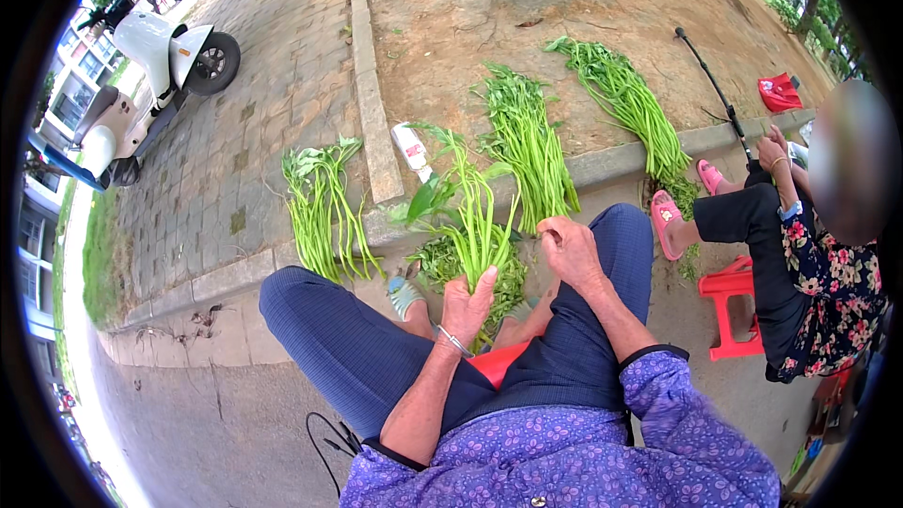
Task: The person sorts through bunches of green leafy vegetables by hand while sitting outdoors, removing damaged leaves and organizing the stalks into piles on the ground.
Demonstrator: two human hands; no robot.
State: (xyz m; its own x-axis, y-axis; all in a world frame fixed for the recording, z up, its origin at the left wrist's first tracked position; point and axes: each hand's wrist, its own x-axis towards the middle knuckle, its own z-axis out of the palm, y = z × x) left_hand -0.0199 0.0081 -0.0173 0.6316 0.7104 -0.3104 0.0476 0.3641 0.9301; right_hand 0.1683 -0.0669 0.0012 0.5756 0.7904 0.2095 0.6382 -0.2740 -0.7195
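My left hand (467,309) is wrapped round the lower ends of a bunch of long-stemmed leafy greens (478,216), which stands upright between my knees. To its right, my right hand (570,252) is closed in a pinch near my right knee; whatever its fingertips may hold is too small to make out. A heap of loose green leaves (442,261) lies on the ground between my feet, partly hidden by the bunch. Beyond my right hand, a large bundle of the same greens (536,155) leans across the kerb.
Another bundle of greens (635,103) lies farther right, and loose stems (324,212) lie at left. A white bottle (411,149) rests by the kerb (611,166). A person (809,263) sits at right beside a red stool (729,306). A scooter (141,94) stands far left.
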